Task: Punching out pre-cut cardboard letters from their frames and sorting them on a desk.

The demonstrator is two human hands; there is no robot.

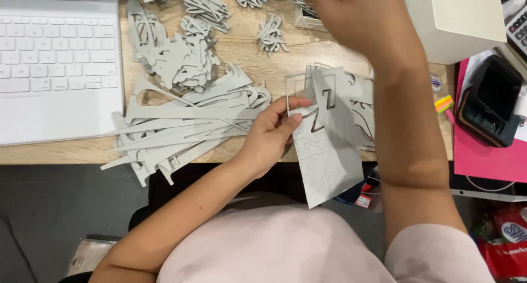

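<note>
My left hand point(273, 133) grips a grey cardboard sheet point(329, 157) with letter-shaped cut-outs, thumb and fingers pinched on its left edge. The sheet tilts over the wooden desk's point(247, 47) front edge and partly over my lap. My right hand point(351, 17) is raised above the desk at the top of the view, blurred, its fingers bent; whether it holds anything is unclear. More cut grey sheets point(359, 104) lie under and behind the held one.
A heap of long grey cardboard offcuts point(186, 129) lies left of my left hand, with smaller scrap piles point(181, 63) behind. A white keyboard point(57, 63) fills the left. A white box point(455, 14), a black case point(491, 104) and pink paper point(483, 157) sit right.
</note>
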